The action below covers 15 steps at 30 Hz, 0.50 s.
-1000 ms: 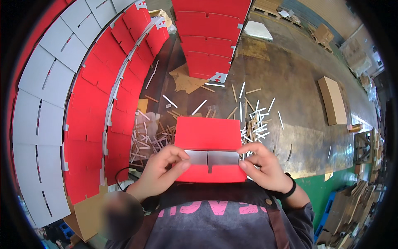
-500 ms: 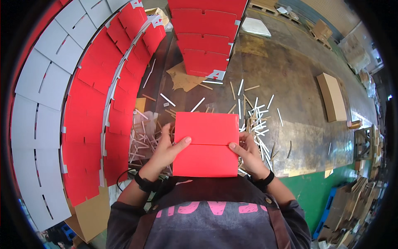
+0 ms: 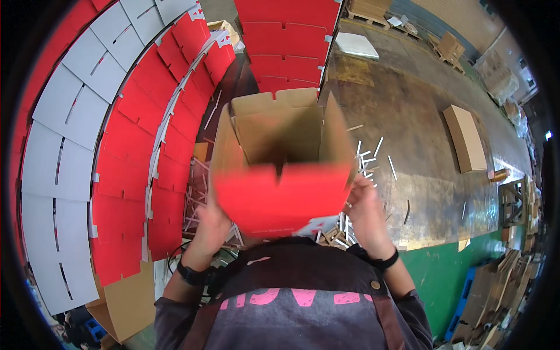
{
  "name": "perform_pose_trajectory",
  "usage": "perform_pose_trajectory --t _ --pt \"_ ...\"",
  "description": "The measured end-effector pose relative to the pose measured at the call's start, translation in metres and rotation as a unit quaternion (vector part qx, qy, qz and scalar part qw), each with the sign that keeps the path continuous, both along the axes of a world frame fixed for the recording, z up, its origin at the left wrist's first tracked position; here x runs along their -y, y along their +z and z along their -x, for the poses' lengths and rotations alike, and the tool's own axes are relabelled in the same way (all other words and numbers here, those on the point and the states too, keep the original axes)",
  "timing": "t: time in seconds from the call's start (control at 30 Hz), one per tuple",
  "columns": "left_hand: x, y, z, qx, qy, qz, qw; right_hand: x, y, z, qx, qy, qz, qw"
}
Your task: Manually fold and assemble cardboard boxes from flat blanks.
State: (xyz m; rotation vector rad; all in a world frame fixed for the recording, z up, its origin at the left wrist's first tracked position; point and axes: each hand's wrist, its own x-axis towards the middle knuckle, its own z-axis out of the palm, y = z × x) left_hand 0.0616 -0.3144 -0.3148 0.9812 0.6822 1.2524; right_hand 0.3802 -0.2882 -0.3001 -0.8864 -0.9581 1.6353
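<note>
In front of my chest is a red cardboard box (image 3: pixel 280 201), its open end facing up and showing a bare brown inside with notched flaps (image 3: pixel 280 111). The box is slightly smeared by motion. My left hand (image 3: pixel 213 226) presses against its lower left side, with the fingers mostly hidden behind it. On the opposite side my right hand (image 3: pixel 368 217) is against the lower right wall, its fingers blurred at the box's edge. Both hands support the box between them. A white corner patch (image 3: pixel 319 225) shows at the box's lower edge.
Stacked red boxes (image 3: pixel 137 151) and white ones (image 3: pixel 64 151) form a curved wall at left. Another red stack (image 3: pixel 286 38) stands ahead. White and brown cardboard strips (image 3: pixel 366 158) litter the surface. A long brown carton (image 3: pixel 465 138) lies at right; flattened cardboard (image 3: pixel 484 291) is at lower right.
The red box has turned from a closed red face with a seam to its open brown end. My hands have shifted from that face to the box's lower sides.
</note>
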Motion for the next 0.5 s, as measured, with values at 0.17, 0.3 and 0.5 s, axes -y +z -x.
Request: perform_pose_trajectory --t 0.17,0.3,0.5 --pt "0.021 -0.066 -0.001 -0.387 0.014 -0.003 0.922 0.017 -0.069 0.012 0.272 0.044 -0.061 0.959" --pt "0.006 -0.014 -0.003 -0.468 0.023 0.001 0.884 0.014 -0.039 0.001 0.421 0.061 -0.164 0.89" --pt "-0.035 0.024 0.0 -0.779 -0.074 -0.198 0.59 -0.026 0.01 0.008 0.709 0.159 -0.365 0.582"
